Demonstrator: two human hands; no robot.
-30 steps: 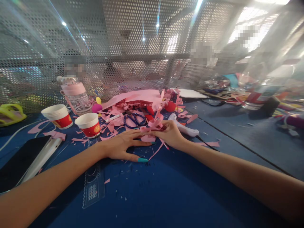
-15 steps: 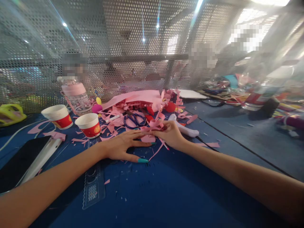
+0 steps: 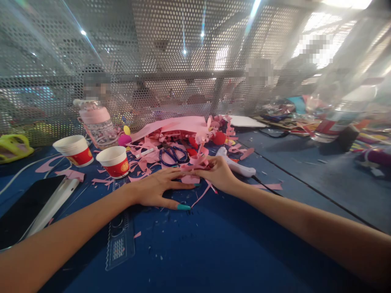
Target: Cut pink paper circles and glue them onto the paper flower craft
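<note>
My left hand (image 3: 161,185) lies flat on the blue table, fingers stretched out, its fingertips against pink paper. My right hand (image 3: 220,173) is closed, pinching a curled pink paper strip (image 3: 198,162) just beyond the left fingers. A thin pink strip (image 3: 201,196) hangs down toward my left thumb, whose long nail is teal. Blue-handled scissors (image 3: 173,156) lie behind my hands among pink paper scraps (image 3: 143,162). Right behind my right hand rests a white glue gun (image 3: 240,167) with a dark cord. My right fingertips are partly hidden by the paper.
Paper cups (image 3: 113,162) and a pink-lidded bottle (image 3: 96,122) stand at the left, near a phone (image 3: 27,207). A clear ruler (image 3: 120,240) lies under my left forearm. A large pink sheet (image 3: 174,123) tops the scrap pile before a perforated metal screen (image 3: 183,53).
Almost nothing differs; both hands keep their places, and the pink strip in my right hand has shifted only slightly.
</note>
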